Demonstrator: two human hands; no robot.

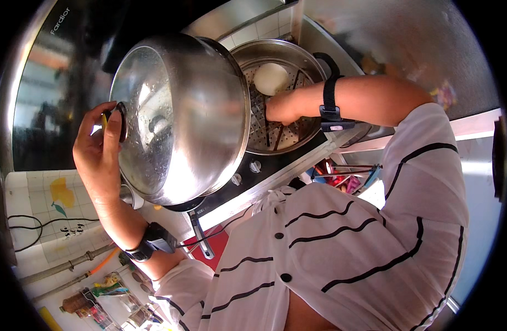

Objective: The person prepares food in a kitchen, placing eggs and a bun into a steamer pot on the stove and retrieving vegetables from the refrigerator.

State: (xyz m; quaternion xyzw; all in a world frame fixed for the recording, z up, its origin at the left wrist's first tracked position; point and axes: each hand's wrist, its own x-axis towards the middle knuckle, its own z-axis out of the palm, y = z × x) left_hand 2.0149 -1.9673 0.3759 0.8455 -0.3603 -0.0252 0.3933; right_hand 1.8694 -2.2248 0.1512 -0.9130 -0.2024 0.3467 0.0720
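Observation:
My left hand (98, 153) grips the knob of a large domed steel lid (208, 120) with a glass centre, dotted with droplets. The lid is tilted on its side, left of a round steel steamer pot (297, 49). My right hand (284, 108) reaches down into the pot, over its perforated steamer tray (259, 136). Its fingers are mostly hidden, so whether they hold anything cannot be told. A round, pale bun-like piece (271, 79) rests on the tray just beyond this hand. Thin brown sticks (279, 136) lie across the tray beside it.
The pot stands on a black gas hob with control knobs (255, 166). A frying pan's handle (201, 236) juts towards me below the lid. A black range hood (50, 103) is at left, and a cable (220, 226) runs from my left wrist device.

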